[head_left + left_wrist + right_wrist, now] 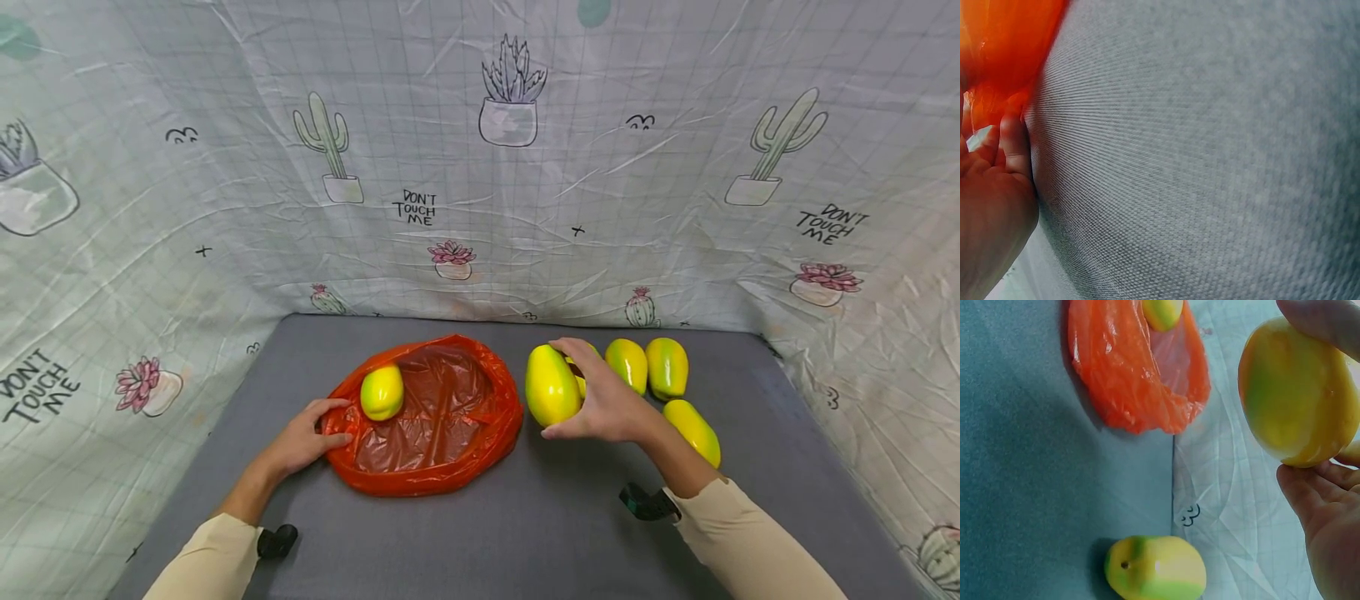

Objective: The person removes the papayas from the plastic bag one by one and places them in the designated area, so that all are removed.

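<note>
A red plastic bag (450, 479) lies spread on the table with its mouth wide and its rim rolled outward. Inside it, toward the left, sits one yellow-green mango (382, 392). My left hand (302, 437) grips the bag's left rim, fingers over the edge; in the left wrist view the fingers meet the orange-red plastic (1007, 56). To the right of the bag, my right hand (611, 408) holds another mango (551, 387) between thumb and fingers. That mango (1297, 394) is raised off the table in the right wrist view.
More mangoes lie right of the bag: two at the back, one (626, 365) beside another (667, 367), and one (692, 433) nearer the right forearm. Part of one more shows behind my right hand. A cactus-print cloth (480, 208) walls the grey table (480, 550).
</note>
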